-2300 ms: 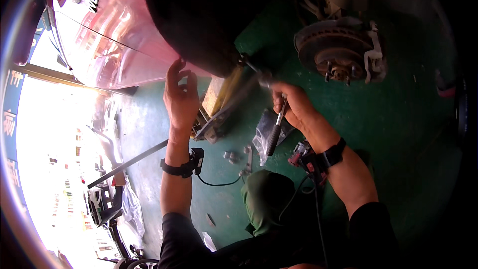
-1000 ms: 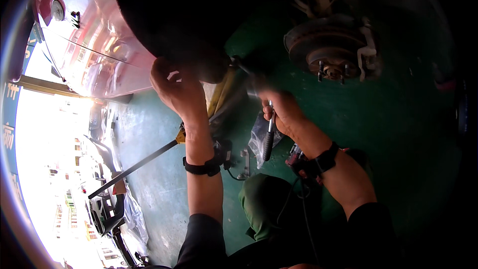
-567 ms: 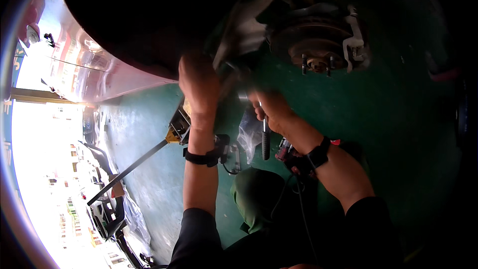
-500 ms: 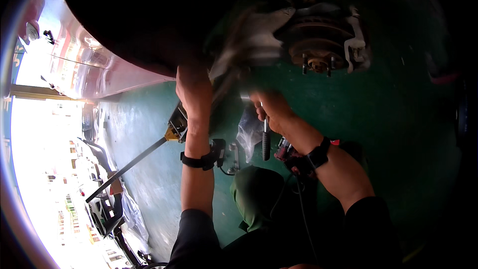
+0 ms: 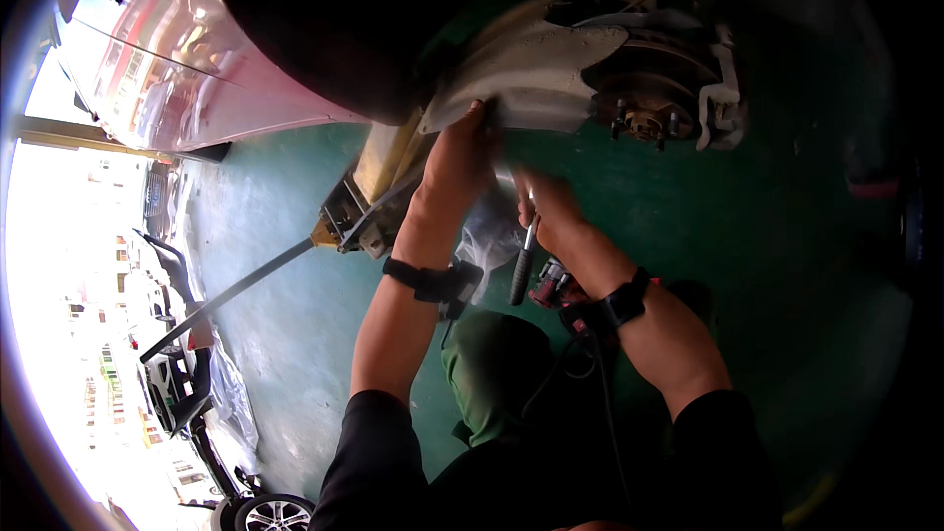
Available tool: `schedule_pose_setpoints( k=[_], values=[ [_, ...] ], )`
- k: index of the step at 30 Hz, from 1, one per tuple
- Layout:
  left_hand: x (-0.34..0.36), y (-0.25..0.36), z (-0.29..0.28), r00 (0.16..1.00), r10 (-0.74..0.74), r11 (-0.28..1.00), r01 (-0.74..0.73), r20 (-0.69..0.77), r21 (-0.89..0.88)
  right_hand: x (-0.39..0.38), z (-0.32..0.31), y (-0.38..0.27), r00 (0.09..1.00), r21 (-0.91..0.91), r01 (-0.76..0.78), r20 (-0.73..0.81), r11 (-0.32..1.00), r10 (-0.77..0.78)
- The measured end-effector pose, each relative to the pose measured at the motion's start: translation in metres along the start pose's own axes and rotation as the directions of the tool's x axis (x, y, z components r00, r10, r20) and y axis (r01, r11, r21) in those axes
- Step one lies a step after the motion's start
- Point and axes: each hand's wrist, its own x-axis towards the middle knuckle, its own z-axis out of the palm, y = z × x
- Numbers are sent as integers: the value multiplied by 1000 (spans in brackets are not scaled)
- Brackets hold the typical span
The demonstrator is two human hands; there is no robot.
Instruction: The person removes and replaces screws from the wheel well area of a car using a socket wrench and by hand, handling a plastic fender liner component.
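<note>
Filling the upper left, the glossy red car body [image 5: 187,49] curves around a dark wheel opening. Below its edge stands the yellow floor jack [image 5: 385,159] on the green floor [image 5: 295,354]. The pale panel [image 5: 551,64] reaches from near the lower edge of the car body toward the brake disc [image 5: 654,88]; whether it touches the disc I cannot tell. It looks thin and broad, probably light and somewhat bendy, likely to flex if held at one end only; its lower rim seems the natural place to take hold.

At the left end of that rim is the left hand [image 5: 457,162], one fingertip [image 5: 476,108] showing against the panel. The other fingers are dark and blurred, so I cannot tell whether they pinch the rim or merely press on it.

Just beside it, the right hand [image 5: 553,208] has its fingers curled around the metal shaft of the wrench [image 5: 522,275], whose black handle hangs below them, tilted. The wrench should be stiff, sturdy and fairly heavy for its size; bare metal may slip, while the ridged handle should give a surer hold.
</note>
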Motion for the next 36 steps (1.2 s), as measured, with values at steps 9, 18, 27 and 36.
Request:
schedule_pose_setpoints(
  k=[9, 18, 27, 36],
  values=[
    [-34, 44, 17, 840, -542, 683, 413, -39, -603, -24, -5, 9, 999, -192, 40, 36, 981, -34],
    [-48, 46, -14, 867, -483, 771, 487, 120, -410, -27, -1, 38, 999, -403, 33, 28, 915, -24],
    [-181, -148, -188, 732, -541, 794, 607, -414, 34, 3, -5, 7, 972, -45, -42, 228, 998, 51],
    [-355, -353, -249, 202, -246, 380, 920, -948, 97, 50, 6, 27, 989, 34, -147, 39, 989, 146]
  ],
)
